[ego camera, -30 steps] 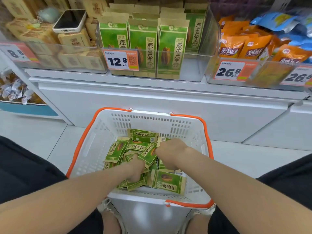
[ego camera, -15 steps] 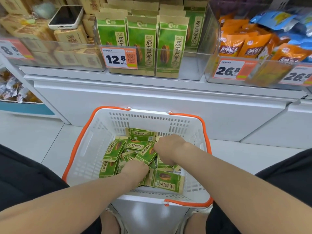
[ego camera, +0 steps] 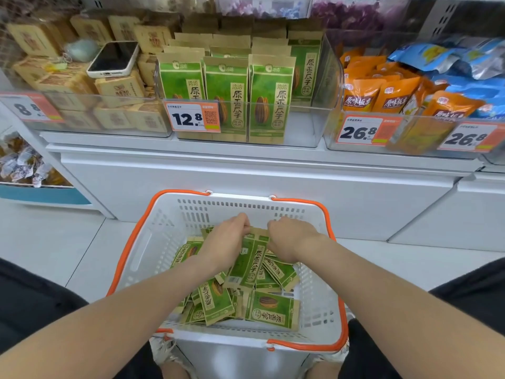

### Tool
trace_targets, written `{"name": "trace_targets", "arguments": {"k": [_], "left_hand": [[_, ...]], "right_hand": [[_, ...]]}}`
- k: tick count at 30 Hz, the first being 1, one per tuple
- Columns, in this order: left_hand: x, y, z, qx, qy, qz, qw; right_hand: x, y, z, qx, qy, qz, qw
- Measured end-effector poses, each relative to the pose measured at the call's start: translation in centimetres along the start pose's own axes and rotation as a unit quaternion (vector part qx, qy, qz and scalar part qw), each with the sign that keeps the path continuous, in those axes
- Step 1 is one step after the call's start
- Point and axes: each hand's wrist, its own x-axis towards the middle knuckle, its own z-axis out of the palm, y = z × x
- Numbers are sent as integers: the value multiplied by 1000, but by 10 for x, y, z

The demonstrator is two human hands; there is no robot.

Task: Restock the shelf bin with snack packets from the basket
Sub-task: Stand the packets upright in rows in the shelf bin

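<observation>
There is just one camera, so no second view shares the scene. It sits on the person's head and looks forward and down. The white basket (ego camera: 322, 302) with orange handles lies right below it, very close, near the bottom middle of the picture. Both bare arms reach into the basket from the bottom corners. Past the basket and higher up, the camera faces a shelf straight on. The clear shelf bin (ego camera: 300, 129) stands above the basket and farther off, but close enough to read its price tag (ego camera: 193, 117). The wide lens bends the shelf edges.
</observation>
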Motion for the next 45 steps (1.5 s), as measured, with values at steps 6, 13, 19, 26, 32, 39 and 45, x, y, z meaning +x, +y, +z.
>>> {"name": "trace_targets", "arguments": {"k": [6,13,19,26,32,39,45], "left_hand": [[14,15,-27,-166,87,-48,981],[23,28,-55,-371,97,-158,910],[25,29,-56,-452,94,-169,871],[28,30,-54,-612,58,-202,762],[38,36,-59,-611,166,-235,737],[42,44,-62,-623,208,-224,719],[47,54,-70,-650,214,-224,694]], "right_hand": [[7,17,-4,282,50,18,958],[-5,7,-18,408,15,-28,912],[-6,5,-28,440,37,-56,896],[-4,4,-35,532,106,-25,840],[5,7,-32,544,279,-2,791],[5,1,-27,629,273,-16,728],[-3,0,-34,731,267,19,628]]}}
